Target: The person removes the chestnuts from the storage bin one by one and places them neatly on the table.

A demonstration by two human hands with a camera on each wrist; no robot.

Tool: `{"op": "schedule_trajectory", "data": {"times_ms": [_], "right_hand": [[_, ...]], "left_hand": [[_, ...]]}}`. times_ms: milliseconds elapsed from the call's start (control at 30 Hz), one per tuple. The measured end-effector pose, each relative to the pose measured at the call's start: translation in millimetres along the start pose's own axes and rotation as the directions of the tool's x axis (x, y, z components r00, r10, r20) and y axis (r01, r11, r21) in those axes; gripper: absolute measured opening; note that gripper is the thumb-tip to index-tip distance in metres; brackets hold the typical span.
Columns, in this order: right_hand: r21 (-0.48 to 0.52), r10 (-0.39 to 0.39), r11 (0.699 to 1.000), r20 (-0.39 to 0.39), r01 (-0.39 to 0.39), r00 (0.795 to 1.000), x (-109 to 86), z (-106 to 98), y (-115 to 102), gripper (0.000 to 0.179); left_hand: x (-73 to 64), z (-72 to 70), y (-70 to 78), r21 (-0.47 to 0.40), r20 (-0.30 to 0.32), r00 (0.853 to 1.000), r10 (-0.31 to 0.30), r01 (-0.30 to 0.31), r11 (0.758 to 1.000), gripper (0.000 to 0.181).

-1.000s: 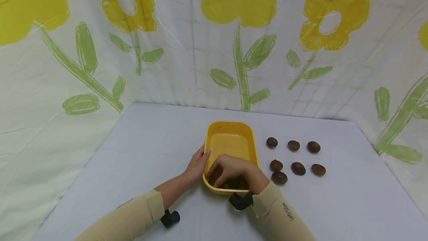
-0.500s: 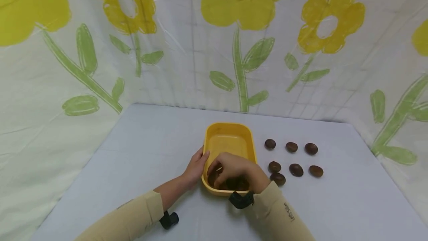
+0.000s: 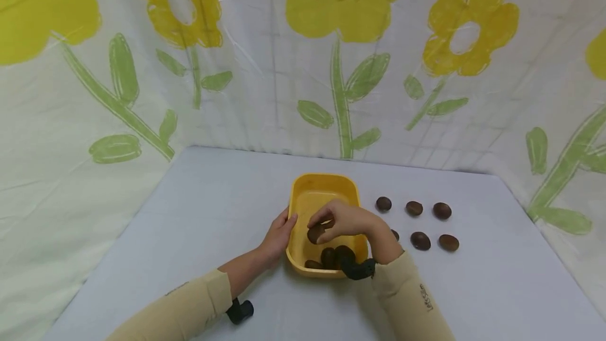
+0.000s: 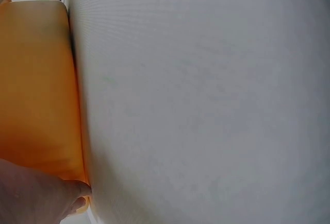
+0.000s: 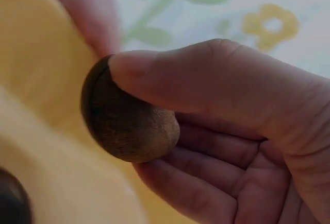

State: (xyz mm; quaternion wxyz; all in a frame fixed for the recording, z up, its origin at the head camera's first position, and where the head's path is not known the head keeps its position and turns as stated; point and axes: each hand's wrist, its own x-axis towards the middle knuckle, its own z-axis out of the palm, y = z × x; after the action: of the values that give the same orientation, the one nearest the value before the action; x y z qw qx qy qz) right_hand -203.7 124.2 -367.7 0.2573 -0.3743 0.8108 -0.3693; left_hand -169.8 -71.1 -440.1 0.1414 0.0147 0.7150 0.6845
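Observation:
A yellow plastic box (image 3: 303,199) sits on the table in the head view. My left hand (image 3: 276,238) holds its left side, thumb over the rim; the left wrist view shows fingers (image 4: 77,188) low against the outer wall. Above the box's inside, my right hand (image 3: 350,221) pinches a brown chestnut (image 5: 129,116) between thumb and fingers, raised off the box floor. Several more chestnuts (image 3: 328,258) lie at the near end of the box, partly hidden by the black wrist camera (image 3: 355,267).
Right of the box, chestnuts lie in two rows on the pale table (image 3: 213,188): three at the back, including one chestnut (image 3: 442,211), and a nearer row with a chestnut (image 3: 420,241). My right wrist partly covers that row's left end. A flowered cloth (image 3: 246,93) hangs behind.
My right hand has risen from the near end of the box, moving slightly forward and right, with a chestnut now in its fingers. The left hand stays on the box.

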Motion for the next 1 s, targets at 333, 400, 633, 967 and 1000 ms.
{"op": "schedule_trajectory", "data": {"times_ms": [333, 400, 633, 967, 1000], "right_hand": [[0.084, 0.107, 0.992, -0.173, -0.093, 0.979, -67.1, -29, 20, 0.038], [0.093, 0.116, 0.991, -0.202, -0.099, 0.972, -79.0, -28, 25, 0.04], [0.08, 0.075, 0.995, -0.306, -0.053, 0.949, -122.4, -24, 47, 0.04], [0.188, 0.198, 0.974, -0.421, -0.129, 0.885, -186.3, -14, 76, 0.043], [0.196, 0.208, 0.971, -0.423, -0.135, 0.882, -190.8, -13, 79, 0.043]], "left_hand": [[1.1, 0.6, -1.2, -0.013, -0.007, 1.0, 0.0, 0.0, 1.0, 0.052], [0.9, 0.6, -1.4, -0.008, -0.009, 1.0, -0.002, 0.002, 1.0, 0.052], [1.7, 1.8, -0.3, -0.017, -0.001, 1.0, 0.013, -0.013, 1.0, 0.051], [2.1, 2.1, -0.3, -0.02, 0.001, 1.0, 0.014, -0.014, 1.0, 0.051], [2.3, 2.0, -0.4, -0.022, 0.001, 1.0, 0.011, -0.011, 1.0, 0.051]]}}
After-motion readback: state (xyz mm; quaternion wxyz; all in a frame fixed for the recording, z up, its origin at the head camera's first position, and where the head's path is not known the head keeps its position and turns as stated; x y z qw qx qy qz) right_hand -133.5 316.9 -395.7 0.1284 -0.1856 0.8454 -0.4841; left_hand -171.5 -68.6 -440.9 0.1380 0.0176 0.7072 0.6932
